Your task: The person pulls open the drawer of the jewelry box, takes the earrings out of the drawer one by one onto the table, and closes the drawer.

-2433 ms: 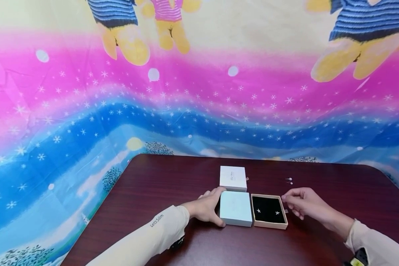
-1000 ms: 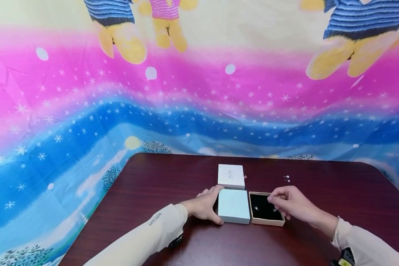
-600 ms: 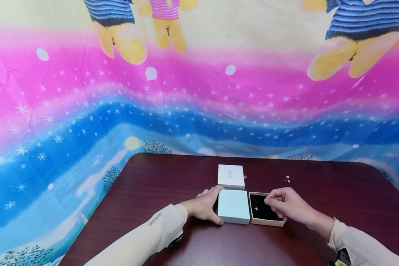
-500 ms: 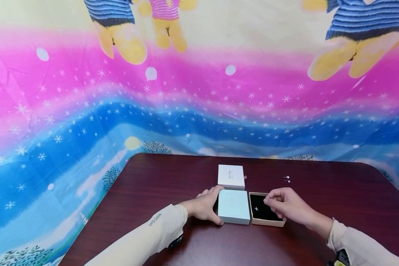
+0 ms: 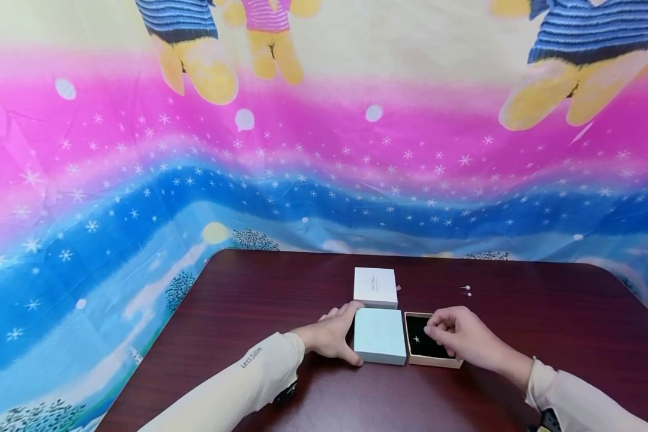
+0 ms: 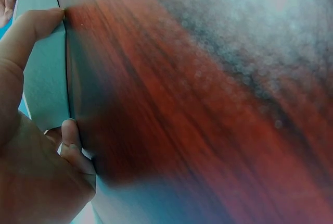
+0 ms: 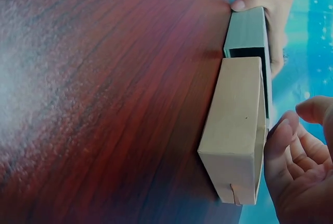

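My left hand (image 5: 332,337) holds a pale green box sleeve (image 5: 379,336) from its left side, thumb at the near corner and fingers at the far one. To the sleeve's right lies a shallow tan drawer tray (image 5: 434,362) lined with a black pad (image 5: 417,351). On the pad sits a small star-shaped earring (image 5: 416,339). Over the right part of the tray hovers my right hand (image 5: 467,337), thumb and fingers bent; it hides the spot where a second star earring lay. In the right wrist view no thing shows between its fingertips (image 7: 281,133).
Behind the sleeve stands a white box (image 5: 375,285) with small print and a ribbon tab. Two pearl-headed earrings (image 5: 467,288) lie on the dark wooden table (image 5: 281,282), behind the tray. A printed cloth (image 5: 324,150) hangs along the table's back edge.
My right hand has moved left from the tray's right edge to over the pad, covering the right star earring. My left hand stays on the sleeve.
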Demonstrator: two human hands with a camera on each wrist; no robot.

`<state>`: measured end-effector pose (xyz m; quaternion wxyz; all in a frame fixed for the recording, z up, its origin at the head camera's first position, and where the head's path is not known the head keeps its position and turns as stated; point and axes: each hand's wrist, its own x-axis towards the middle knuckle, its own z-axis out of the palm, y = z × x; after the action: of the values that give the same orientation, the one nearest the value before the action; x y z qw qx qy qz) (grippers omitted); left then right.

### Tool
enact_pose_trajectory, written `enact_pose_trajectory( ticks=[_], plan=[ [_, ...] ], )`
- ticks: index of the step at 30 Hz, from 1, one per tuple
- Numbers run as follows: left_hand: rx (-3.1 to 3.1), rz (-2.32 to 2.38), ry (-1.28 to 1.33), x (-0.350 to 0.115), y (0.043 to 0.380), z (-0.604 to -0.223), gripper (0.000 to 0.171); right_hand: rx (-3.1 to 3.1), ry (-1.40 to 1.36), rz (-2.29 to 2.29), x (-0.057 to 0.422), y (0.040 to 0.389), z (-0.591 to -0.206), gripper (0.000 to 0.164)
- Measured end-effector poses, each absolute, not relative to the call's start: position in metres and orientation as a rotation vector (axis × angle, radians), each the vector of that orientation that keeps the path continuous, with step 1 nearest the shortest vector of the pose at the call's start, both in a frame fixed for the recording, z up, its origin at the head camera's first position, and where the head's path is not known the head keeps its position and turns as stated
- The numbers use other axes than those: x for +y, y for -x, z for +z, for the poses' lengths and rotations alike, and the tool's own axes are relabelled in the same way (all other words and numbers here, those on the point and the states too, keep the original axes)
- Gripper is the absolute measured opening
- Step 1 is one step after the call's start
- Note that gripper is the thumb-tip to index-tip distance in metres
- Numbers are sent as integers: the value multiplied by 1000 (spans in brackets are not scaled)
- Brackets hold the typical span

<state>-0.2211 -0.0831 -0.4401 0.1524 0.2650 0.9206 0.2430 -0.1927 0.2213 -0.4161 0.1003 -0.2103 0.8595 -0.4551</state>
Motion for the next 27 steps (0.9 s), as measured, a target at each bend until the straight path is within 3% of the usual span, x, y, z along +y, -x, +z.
enact_pose_trajectory(
  ticks=[13, 27],
  plan=[
    [2632, 707, -766, -84, 221, -441, 105, 2783, 697, -1101, 212, 190, -419, 6],
    [2638, 700, -761, -84, 222, -441, 106, 2813, 746, -973, 207, 191, -418, 6]
  ],
)
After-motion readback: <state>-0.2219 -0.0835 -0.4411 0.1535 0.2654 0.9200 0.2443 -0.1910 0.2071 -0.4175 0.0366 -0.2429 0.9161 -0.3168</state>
